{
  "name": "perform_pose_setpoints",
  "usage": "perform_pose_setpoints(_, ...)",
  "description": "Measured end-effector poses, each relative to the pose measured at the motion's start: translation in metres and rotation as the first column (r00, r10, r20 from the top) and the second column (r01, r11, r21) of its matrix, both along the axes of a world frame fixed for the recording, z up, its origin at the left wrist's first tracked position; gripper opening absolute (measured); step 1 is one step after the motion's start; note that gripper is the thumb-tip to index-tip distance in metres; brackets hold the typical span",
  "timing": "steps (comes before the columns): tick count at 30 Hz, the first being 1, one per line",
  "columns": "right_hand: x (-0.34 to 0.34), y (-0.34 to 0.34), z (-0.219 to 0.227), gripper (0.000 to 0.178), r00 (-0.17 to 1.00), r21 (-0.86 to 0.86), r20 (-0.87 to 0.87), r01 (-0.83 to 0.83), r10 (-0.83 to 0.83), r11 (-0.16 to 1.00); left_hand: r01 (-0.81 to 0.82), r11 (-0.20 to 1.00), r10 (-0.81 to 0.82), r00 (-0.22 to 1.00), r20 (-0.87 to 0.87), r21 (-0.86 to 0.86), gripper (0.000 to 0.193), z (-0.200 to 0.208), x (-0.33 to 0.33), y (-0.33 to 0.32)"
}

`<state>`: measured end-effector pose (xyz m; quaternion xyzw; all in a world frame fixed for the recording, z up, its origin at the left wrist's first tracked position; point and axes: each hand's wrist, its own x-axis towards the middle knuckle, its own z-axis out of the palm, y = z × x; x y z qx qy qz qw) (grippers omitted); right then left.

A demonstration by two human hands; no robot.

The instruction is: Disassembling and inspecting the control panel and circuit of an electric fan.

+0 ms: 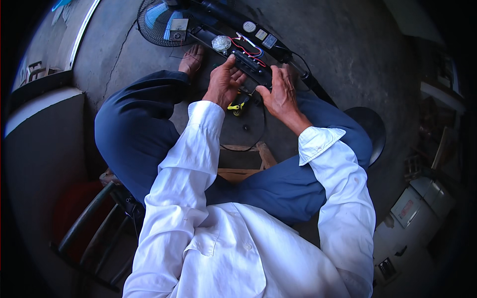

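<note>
A long black fan control panel (246,63) lies open in front of me, with red, blue and white wires (251,49) and a clear, crumpled-looking round part (221,43) on it. My left hand (223,84) is at its near edge, thumb up on the panel and fingers curled. At the panel's right end is my right hand (282,97), thumb and fingers closing about the corner. Behind the panel runs the fan's black column (233,21) with pale labels, leading to the fan's caged head (161,22). Below my hands lies a yellow-and-black tool (237,106), partly hidden.
A small boxy part with thin leads (179,30) rests by the fan cage. The wooden frame (267,155) is between my legs, near a dark cable (263,124) and a small round piece (245,127). A dark chair (89,223) stands left; a pale case (417,201) lies right.
</note>
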<state>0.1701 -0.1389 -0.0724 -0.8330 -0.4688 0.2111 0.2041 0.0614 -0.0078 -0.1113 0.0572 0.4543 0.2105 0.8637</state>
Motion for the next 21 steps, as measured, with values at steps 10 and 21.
perform_pose_setpoints(10, 0.001, -0.005, -0.006, 0.066, 0.999, -0.034, 0.041, -0.011, 0.012, 0.999, 0.062, 0.998, -0.062, 0.998, 0.026, 0.016, 0.044, 0.004, 0.0, 0.0)
perform_pose_setpoints(21, 0.007, -0.007, -0.008, 0.069, 1.0, -0.106, 0.02, -0.009, 0.011, 0.994, 0.067, 0.996, -0.065, 0.998, 0.025, -0.064, 0.051, 0.006, 0.0, -0.002)
